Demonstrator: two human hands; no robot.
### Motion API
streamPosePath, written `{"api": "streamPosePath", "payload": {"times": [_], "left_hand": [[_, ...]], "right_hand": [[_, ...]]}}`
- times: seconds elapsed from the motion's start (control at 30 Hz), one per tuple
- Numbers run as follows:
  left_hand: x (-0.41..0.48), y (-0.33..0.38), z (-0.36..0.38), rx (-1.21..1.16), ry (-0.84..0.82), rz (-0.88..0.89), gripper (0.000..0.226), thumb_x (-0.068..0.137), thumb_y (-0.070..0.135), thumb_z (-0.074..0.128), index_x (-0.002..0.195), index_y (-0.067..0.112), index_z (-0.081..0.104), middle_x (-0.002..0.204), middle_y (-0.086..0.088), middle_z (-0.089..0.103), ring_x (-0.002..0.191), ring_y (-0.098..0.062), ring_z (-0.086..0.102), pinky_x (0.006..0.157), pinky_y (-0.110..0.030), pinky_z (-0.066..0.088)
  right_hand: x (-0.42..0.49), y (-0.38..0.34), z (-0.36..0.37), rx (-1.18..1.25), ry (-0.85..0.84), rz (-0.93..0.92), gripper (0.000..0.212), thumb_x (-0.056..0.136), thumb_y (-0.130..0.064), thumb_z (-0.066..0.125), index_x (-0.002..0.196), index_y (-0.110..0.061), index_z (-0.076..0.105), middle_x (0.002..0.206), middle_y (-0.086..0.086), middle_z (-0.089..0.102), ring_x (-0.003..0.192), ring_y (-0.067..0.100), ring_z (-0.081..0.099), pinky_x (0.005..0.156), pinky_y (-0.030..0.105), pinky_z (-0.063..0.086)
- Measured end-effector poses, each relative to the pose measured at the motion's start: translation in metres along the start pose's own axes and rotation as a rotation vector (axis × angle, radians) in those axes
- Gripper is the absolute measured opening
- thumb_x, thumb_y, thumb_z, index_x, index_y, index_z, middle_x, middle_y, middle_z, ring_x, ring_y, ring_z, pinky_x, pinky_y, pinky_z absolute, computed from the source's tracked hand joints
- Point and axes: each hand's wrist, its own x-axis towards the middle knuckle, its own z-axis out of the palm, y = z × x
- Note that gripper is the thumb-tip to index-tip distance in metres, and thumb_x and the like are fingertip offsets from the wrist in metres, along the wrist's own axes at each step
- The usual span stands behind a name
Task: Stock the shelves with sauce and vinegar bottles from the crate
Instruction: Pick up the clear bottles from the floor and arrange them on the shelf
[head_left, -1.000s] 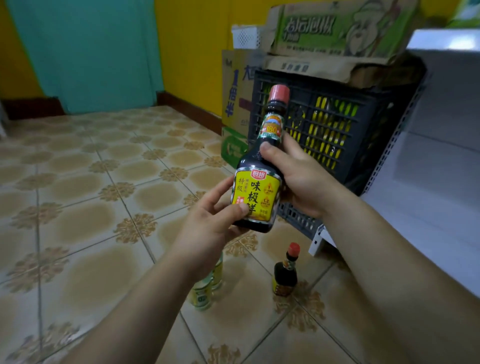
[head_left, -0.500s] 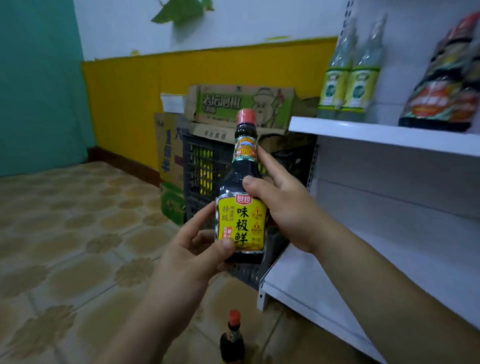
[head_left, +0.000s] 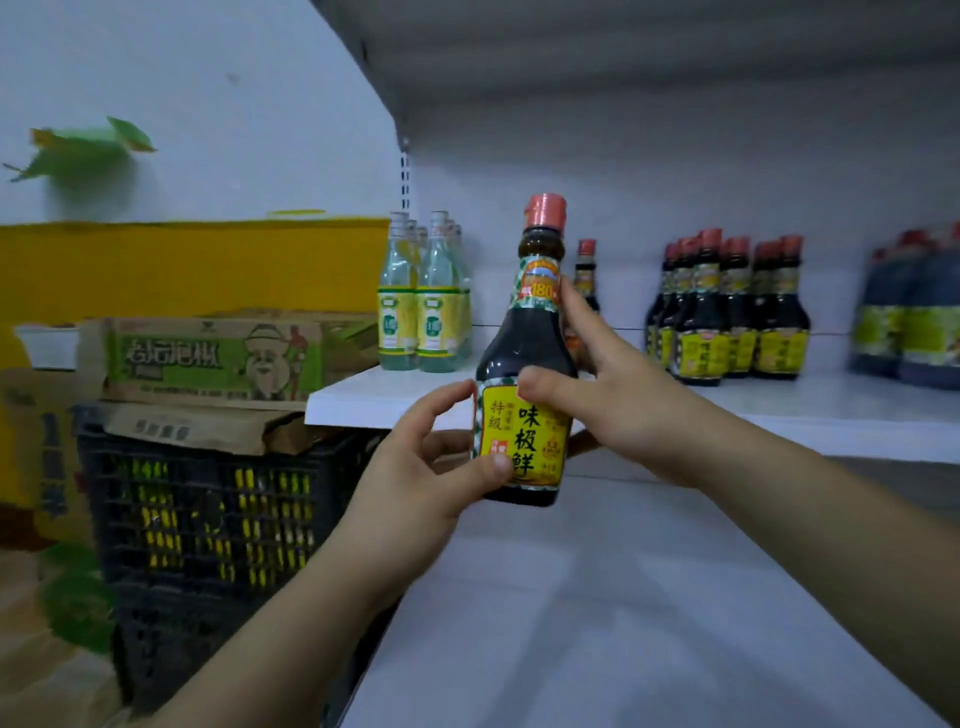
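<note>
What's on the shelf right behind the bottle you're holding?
A lone bottle with a red cap stands there; only its neck and shoulder show. The held bottle and right hand cover its lower body and the shelf around it.

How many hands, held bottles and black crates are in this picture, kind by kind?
Hands: 2, the left hand and the right hand
Held sauce bottle: 1
Black crate: 1
Total: 4
The bottle rows on the shelf overlap too much to count, so they are left out.
</note>
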Motion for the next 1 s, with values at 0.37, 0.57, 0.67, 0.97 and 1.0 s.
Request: {"api": "streamPosePath", "payload": {"times": [0.37,0.57,0.67,0.97,1.0], "left_hand": [[0.071,-0.010,0.134,-0.008,-0.270,0.027,0.057,0.079,0.003,0.072,0.112,0.042,0.047,0.107,-0.009,0.066,0.093,-0.017,0.070,0.078,-0.028,0.057],[0.119,-0.014,0.191,0.097,-0.411,0.024,0.063,0.082,0.010,0.071,0.126,0.041,0.039,0.121,-0.007,0.060,0.104,-0.015,0.063,0.086,-0.027,0.055],[0.154,-0.023,0.199,0.482,-0.468,0.033,0.071,0.085,0.035,0.068,0.144,0.037,0.027,0.133,-0.005,0.053,0.118,-0.016,0.054,0.091,-0.028,0.046],[0.194,-0.064,0.186,1.359,-0.583,-0.113,0.075,0.081,0.080,0.019,0.145,0.042,0.028,0.157,0.013,0.023,0.144,-0.016,0.021,0.113,-0.059,0.014],[0.194,-0.065,0.185,1.362,-0.591,-0.113,0.074,0.082,0.078,0.019,0.146,0.042,0.025,0.157,0.012,0.020,0.145,-0.016,0.018,0.114,-0.058,0.013]], "right_hand": [[-0.036,0.022,-0.119,-0.158,0.395,-0.039,0.084,0.087,-0.031,0.068,0.148,-0.052,0.015,0.133,-0.018,0.052,0.117,0.005,0.057,0.096,0.036,0.052],[-0.022,0.034,-0.184,-0.172,0.464,0.020,0.085,0.086,-0.020,0.070,0.145,-0.054,0.019,0.131,-0.011,0.056,0.109,0.014,0.063,0.087,0.042,0.057],[-0.015,0.042,-0.216,-0.167,0.482,0.042,0.085,0.089,-0.012,0.066,0.148,-0.049,0.017,0.125,-0.014,0.053,0.104,0.008,0.059,0.087,0.035,0.053],[0.021,0.107,-0.272,-0.187,0.460,0.198,0.075,0.087,-0.010,0.069,0.147,-0.032,0.030,0.115,-0.012,0.055,0.106,0.012,0.056,0.083,0.027,0.045],[0.024,0.114,-0.274,-0.187,0.458,0.207,0.075,0.086,-0.010,0.069,0.147,-0.030,0.030,0.116,-0.012,0.054,0.108,0.012,0.055,0.084,0.027,0.045]]}}
